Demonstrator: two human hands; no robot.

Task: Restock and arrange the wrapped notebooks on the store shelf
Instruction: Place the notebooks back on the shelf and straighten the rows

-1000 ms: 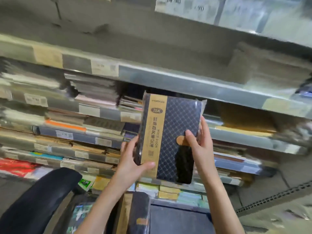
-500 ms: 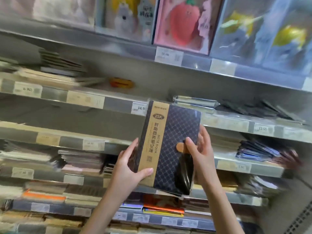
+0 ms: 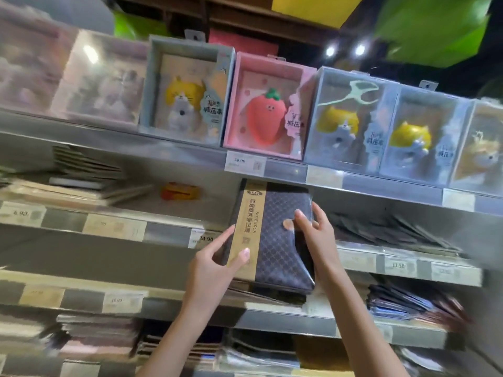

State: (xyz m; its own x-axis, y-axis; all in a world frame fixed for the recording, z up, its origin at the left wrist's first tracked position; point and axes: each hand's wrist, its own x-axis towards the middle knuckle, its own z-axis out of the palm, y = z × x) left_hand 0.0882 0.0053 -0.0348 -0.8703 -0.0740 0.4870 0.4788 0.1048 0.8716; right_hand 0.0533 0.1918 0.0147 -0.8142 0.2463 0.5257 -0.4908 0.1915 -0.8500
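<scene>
1. Notebook [image 3: 275, 235] has risen from the lower rows to a shelf [image 3: 362, 257] slot under the boxed toys.
2. Left hand [image 3: 211, 270] and right hand [image 3: 317, 238] still pinch its edges; placement looks near.

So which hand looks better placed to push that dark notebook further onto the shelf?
Probably the right hand: its fingers lie across the wrapped notebook near the clasp, ready to press it inward. The left hand only pinches the tan band at the lower corner.

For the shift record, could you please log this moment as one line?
step: shelving | item: wrapped notebook | left hand: pinching spine edge | right hand: fingers on right edge | position: upright under price-tag rail
</scene>
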